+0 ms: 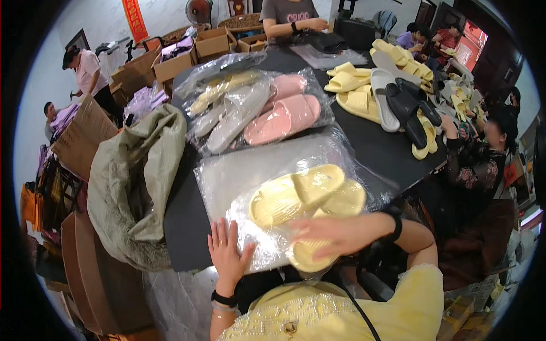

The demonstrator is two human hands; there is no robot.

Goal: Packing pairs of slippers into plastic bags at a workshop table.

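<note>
Two pale yellow slide slippers lie on a stack of clear plastic bags [227, 176] at the front of the table. One yellow slipper [278, 199] points up to the right; the other slipper [310, 256] is at a crossing angle, partly covered by my right hand [327, 233]. Motion blurs that hand's fingers, so its grip does not show. My left hand [226, 250] rests flat on the bags' near left corner, fingers spread, holding nothing. Beyond the stack, bagged pink slippers [284, 119] and bagged grey slippers [242, 113] lie together.
Loose yellow slippers [358, 102] and black slippers [406, 113] are piled at the table's right. A green woven sack [136, 182] hangs by the left edge. Cardboard boxes [213, 44] stand behind. One person [290, 17] works across the table, another [483, 148] at the right.
</note>
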